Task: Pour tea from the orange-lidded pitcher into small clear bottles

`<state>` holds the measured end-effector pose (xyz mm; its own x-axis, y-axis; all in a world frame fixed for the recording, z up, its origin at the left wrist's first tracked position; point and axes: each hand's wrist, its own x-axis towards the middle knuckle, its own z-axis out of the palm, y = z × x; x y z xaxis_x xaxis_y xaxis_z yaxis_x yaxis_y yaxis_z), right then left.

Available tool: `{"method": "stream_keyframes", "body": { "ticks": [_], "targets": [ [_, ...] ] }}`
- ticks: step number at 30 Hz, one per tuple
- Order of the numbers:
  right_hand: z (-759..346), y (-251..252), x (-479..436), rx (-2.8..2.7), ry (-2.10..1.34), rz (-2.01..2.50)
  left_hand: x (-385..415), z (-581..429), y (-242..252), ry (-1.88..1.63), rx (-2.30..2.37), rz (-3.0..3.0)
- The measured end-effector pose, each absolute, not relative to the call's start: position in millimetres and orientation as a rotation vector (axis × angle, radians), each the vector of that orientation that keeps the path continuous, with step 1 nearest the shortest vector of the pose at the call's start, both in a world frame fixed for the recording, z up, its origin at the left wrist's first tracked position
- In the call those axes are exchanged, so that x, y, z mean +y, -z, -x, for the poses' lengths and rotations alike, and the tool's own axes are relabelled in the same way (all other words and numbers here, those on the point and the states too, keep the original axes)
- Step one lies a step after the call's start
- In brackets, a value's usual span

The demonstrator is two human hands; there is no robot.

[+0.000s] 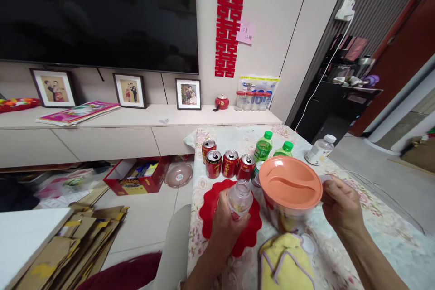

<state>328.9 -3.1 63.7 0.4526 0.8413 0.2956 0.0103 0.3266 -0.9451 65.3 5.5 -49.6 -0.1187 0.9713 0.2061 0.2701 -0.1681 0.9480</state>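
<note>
My left hand (pixel 226 222) is wrapped round a clear uncapped bottle (pixel 240 197), held tilted above a red scalloped mat (pixel 210 213). My right hand (pixel 343 201) grips the side of a see-through pitcher with an orange lid (pixel 288 183); the handle is mostly hidden by the fingers. The pitcher is to the right of the bottle, its lower part blurred. Below it lies a yellow cloth with purple trim (pixel 287 263), beside a pale round piece (pixel 309 244) that I cannot make out.
Several red drink cans (pixel 230 163) and green-capped bottles (pixel 264 146) stand behind the hands on the flowered tablecloth (pixel 380 231). A white-capped bottle (pixel 321 149) is at the table's right edge. Beyond is a white cabinet (pixel 152 118) with framed photos. Folded cardboard (pixel 84 240) lies on the left.
</note>
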Motion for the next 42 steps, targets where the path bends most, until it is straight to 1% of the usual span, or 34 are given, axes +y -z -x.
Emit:
{"method": "stream_keyframes", "body": {
  "ticks": [7, 19, 26, 42],
  "targets": [
    [-330.9, -80.2, -2.5, -1.035, -0.696, 1.180, 5.1, -67.9, 54.7, -1.307, 1.454, -1.466],
    [-336.4, -87.4, -2.3, -1.171, -0.661, 1.290, 4.0, -65.4, 50.2, -1.228, 1.435, -1.449],
    [-334.9, -95.1, -3.5, -1.221, -0.628, 1.323, 1.0, -63.6, 43.0, -1.306, 1.392, -1.458],
    [-329.1, -120.6, -7.0, -1.308, -0.540, 1.439, 0.7, -60.5, 38.1, -1.303, 1.356, -1.446]
  ]
}}
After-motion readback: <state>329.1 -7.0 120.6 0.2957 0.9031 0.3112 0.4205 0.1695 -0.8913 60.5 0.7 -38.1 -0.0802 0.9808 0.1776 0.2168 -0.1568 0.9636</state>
